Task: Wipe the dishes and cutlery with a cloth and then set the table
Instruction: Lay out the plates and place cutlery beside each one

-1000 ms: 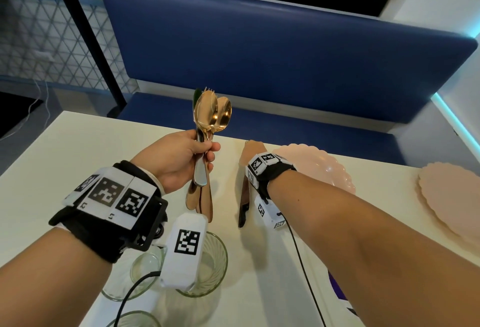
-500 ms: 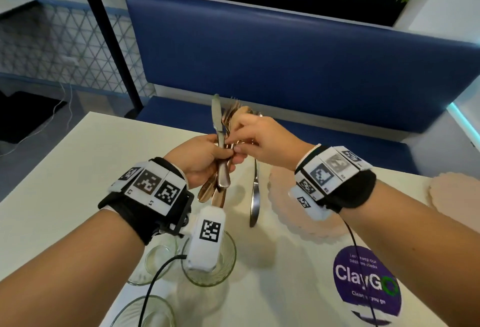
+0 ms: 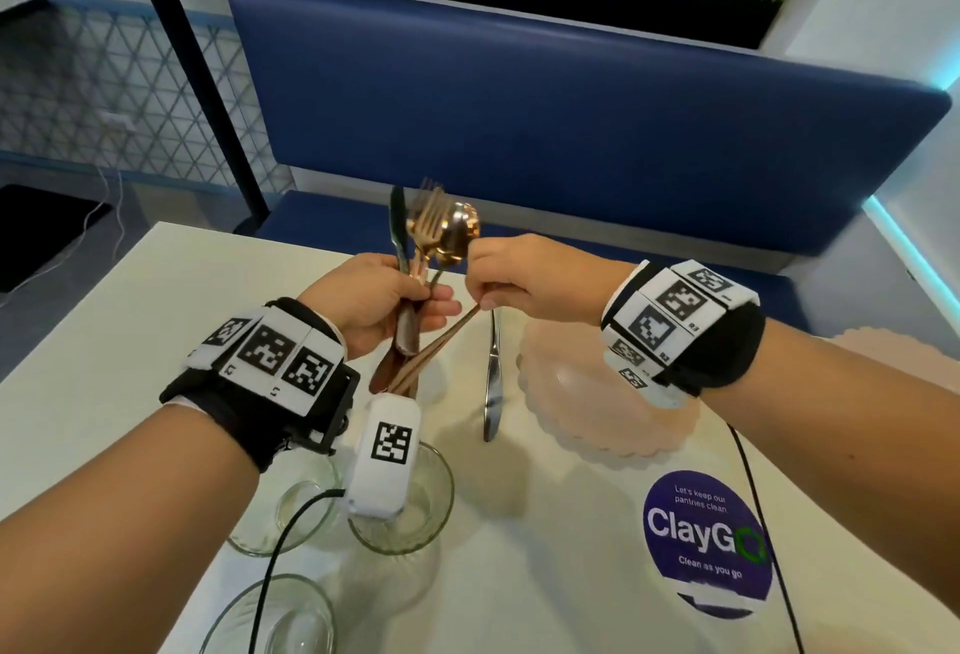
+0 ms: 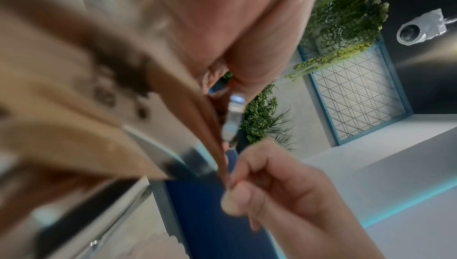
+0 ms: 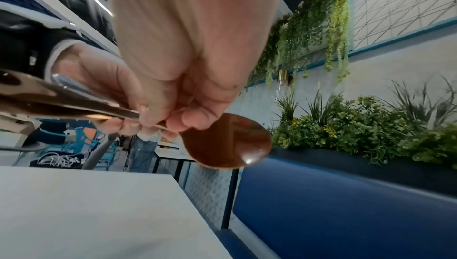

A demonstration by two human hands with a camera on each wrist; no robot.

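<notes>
My left hand (image 3: 384,300) grips a bundle of cutlery (image 3: 415,258) upright above the white table (image 3: 104,321): a silver knife (image 3: 398,227), a gold fork (image 3: 430,217) and gold spoons. My right hand (image 3: 498,279) pinches the handle of one gold spoon (image 3: 457,238), whose bowl (image 5: 227,142) shows just beyond its fingers in the right wrist view. That spoon's handle slants down into the bundle. A silver knife (image 3: 493,378) lies on the table left of a pink scalloped plate (image 3: 587,393).
Three clear glass bowls (image 3: 415,513) stand near the front left, partly under my left wrist camera. A second pink plate (image 3: 893,347) lies at the far right. A purple ClayGo sticker (image 3: 706,539) is on the table. A blue bench (image 3: 571,134) runs behind the table.
A second ago my right hand was at the table by the plate, where the silver knife lies. It has since risen to the bundle and taken hold of a gold spoon's handle.
</notes>
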